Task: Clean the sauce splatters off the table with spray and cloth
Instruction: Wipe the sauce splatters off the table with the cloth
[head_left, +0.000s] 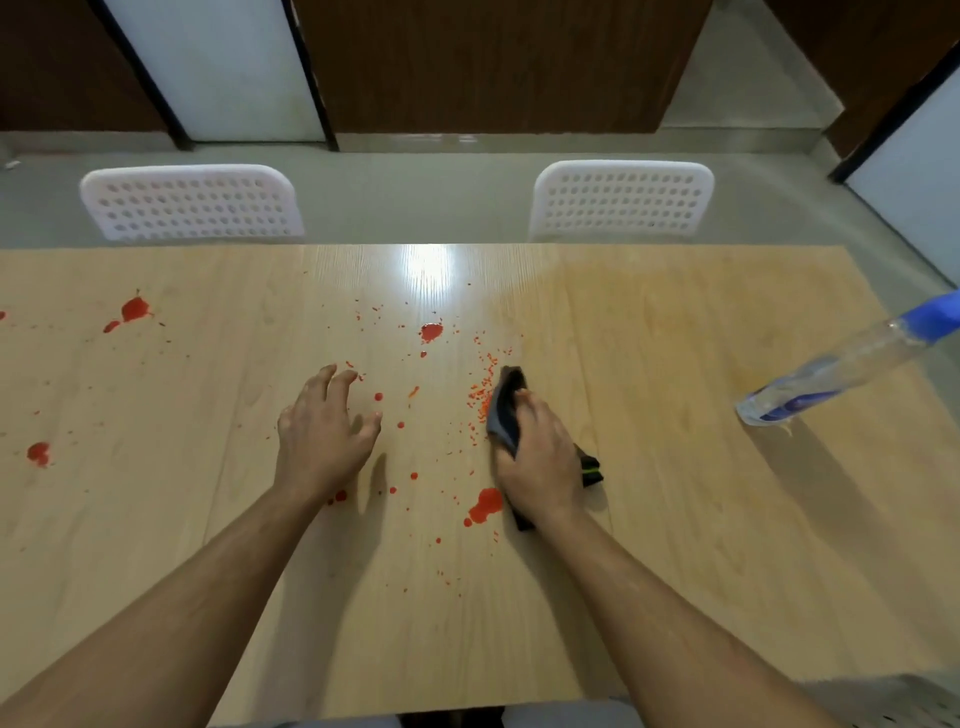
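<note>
The pale wooden tabletop (675, 519) carries red sauce splatters (431, 331) across its left and middle; the right part looks smeared but free of drops, likely wiped already. The spray bottle (841, 364) stands far right, apart from the mess. The right hand (540, 467) presses the dark cloth (506, 405) flat, fingers closed over it, beside a blob. The left hand (324, 431) hovers empty, fingers spread, probably for balance.
</note>
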